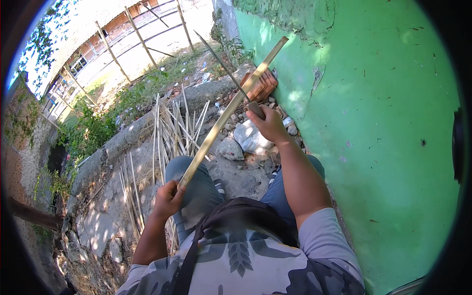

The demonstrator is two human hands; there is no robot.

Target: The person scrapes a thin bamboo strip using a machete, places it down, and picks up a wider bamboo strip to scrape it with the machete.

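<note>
My left hand [169,197] is closed around the lower end of a long, pale bamboo strip [212,135], which slants up and away to the right. A long, thin-bladed knife [221,64] with a brown handle is gripped in my right hand [269,125]. Its blade points far left and crosses the upper half of the strip; whether the edge touches it I cannot tell. Beyond my left knee lies a loose pile of thin split strips [156,137]. More cut strips [133,196] rest left of that knee.
A green wall [383,147] rises close on my right. Stones [251,136] and orange bricks [263,86] lie ahead at its foot. A low concrete ledge [132,130] runs along the left, with plants [88,132] beyond it. Wooden posts [140,37] stand farther off.
</note>
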